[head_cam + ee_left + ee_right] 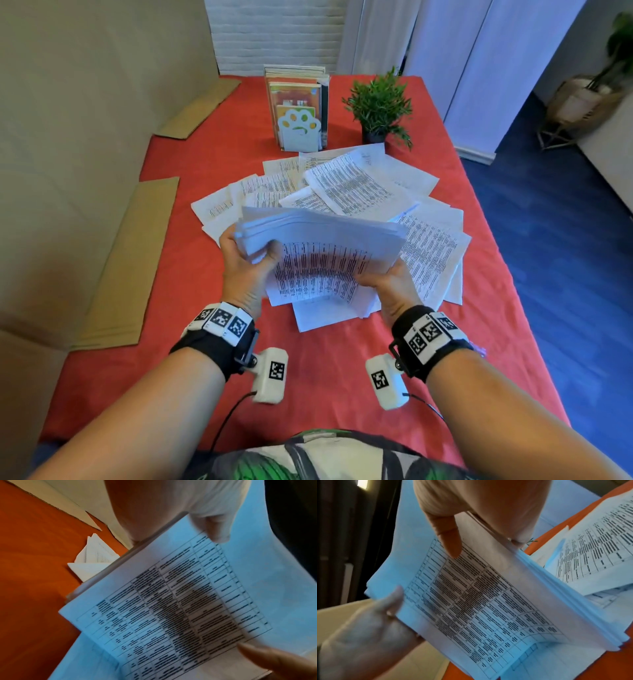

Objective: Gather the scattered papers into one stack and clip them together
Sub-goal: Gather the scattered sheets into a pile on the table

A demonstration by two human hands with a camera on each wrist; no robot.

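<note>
Both hands raised — left hand & right hand grip paper stack by opposite edges.

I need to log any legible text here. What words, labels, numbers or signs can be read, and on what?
None can be read.
held stack of papers: printed tables, text blurred.
loose papers on the table: print too small.
books in the stand: covers too small.
wrist markers: black-and-white square codes, no words.
</note>
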